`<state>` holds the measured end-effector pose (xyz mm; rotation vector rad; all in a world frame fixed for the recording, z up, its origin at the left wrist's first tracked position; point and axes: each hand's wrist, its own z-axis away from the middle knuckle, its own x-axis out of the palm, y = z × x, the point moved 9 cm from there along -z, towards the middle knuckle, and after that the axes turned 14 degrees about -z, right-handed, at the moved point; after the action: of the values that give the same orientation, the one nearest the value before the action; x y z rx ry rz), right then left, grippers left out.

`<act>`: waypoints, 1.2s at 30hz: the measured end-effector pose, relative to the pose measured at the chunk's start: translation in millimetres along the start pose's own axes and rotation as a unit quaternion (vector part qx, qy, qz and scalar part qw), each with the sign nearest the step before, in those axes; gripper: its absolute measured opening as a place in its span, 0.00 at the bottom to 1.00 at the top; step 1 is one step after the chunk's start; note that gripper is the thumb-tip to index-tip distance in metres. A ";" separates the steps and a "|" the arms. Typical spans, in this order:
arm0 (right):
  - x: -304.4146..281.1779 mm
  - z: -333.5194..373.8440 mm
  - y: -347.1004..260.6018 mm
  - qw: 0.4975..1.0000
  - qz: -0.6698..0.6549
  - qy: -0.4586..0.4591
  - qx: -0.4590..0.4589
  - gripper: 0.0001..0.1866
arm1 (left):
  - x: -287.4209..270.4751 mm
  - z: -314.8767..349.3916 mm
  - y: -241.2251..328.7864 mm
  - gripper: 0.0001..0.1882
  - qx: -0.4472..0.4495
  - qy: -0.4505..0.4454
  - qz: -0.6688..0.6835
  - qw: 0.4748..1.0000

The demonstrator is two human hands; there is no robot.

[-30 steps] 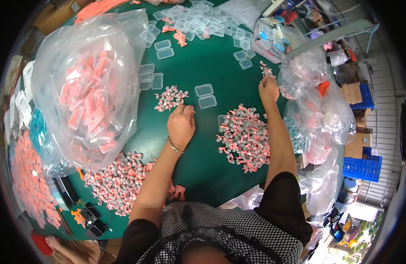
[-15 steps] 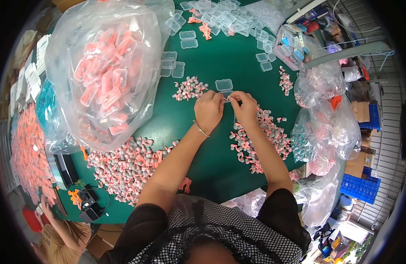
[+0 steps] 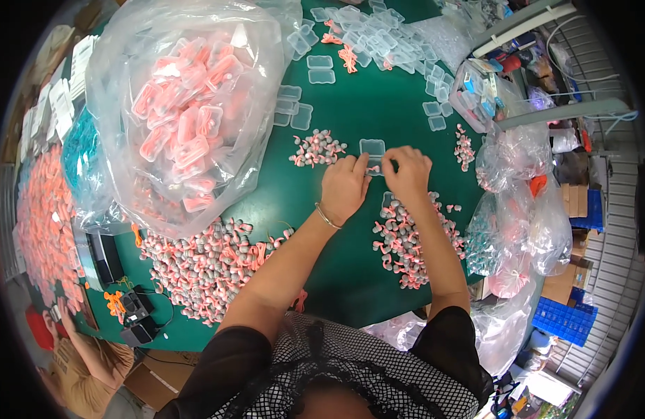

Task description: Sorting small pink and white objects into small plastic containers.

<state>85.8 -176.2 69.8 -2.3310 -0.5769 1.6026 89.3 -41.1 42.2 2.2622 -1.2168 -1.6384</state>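
Observation:
A small clear plastic box (image 3: 372,147) lies open on the green table just beyond my hands. My left hand (image 3: 344,188), with a bangle at the wrist, is closed, its thumb and forefinger pinching a small pink-and-grey plug (image 3: 373,169) at the near edge of that box. Close by on the right, my right hand (image 3: 409,174) has its fingers curled in a pinch; what is in them, if anything, is hidden. Loose plugs of the same kind form a small pile (image 3: 318,148) beyond my left hand and a larger pile (image 3: 415,241) under my right forearm.
A big clear bag (image 3: 259,140) of filled pink boxes stands at the left. Near it spreads a large plug heap (image 3: 204,272). Empty clear boxes (image 3: 382,38) lie at the back. Bulging bags (image 3: 515,209) line the right edge. Another person (image 3: 85,363) sits at lower left.
The view has shifted, so the table sits lower and further right. My right hand has drawn a little away from the left fingertips, and a plug now shows between the hands.

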 end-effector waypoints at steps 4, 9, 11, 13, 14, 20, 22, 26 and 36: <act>12.6 -70.7 23.6 0.990 -0.136 0.035 0.028 0.04 | -3.8 -2.0 2.2 0.25 -0.004 -0.002 -0.004 1.000; 70.5 -150.2 32.8 0.986 -0.110 0.103 0.074 0.10 | 0.3 -0.1 -1.0 0.23 -0.008 -0.025 0.017 1.000; 88.2 -168.2 43.8 0.987 -0.062 0.118 0.095 0.12 | 0.7 -0.1 1.8 0.23 -0.006 -0.017 0.022 1.000; 102.1 -176.4 58.2 0.985 -0.013 0.129 0.116 0.14 | 1.5 0.6 3.1 0.22 -0.008 -0.022 0.032 0.999; 104.5 -179.1 69.5 0.985 0.001 0.115 0.127 0.14 | 2.6 -0.3 5.0 0.25 -0.007 -0.020 0.044 0.999; 90.2 -138.2 76.5 0.969 -0.201 0.053 0.137 0.08 | -1.1 1.9 -2.8 0.23 -0.015 -0.018 0.039 0.999; 68.7 -98.7 76.2 0.940 -0.310 0.066 0.129 0.06 | -2.9 -0.3 -2.8 0.24 -0.017 -0.019 0.048 0.999; 24.5 -29.5 54.0 0.916 -0.378 -0.005 0.130 0.05 | -4.4 -0.8 -4.9 0.24 -0.015 -0.022 0.053 0.998; 4.1 5.2 8.3 0.963 -0.257 -0.061 -0.044 0.07 | 1.3 -0.3 -0.9 0.26 -0.011 -0.025 0.059 0.998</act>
<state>83.7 -181.8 61.0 -1.9184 -1.1881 1.4914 90.1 -41.4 40.9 2.1050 -1.3106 -1.6665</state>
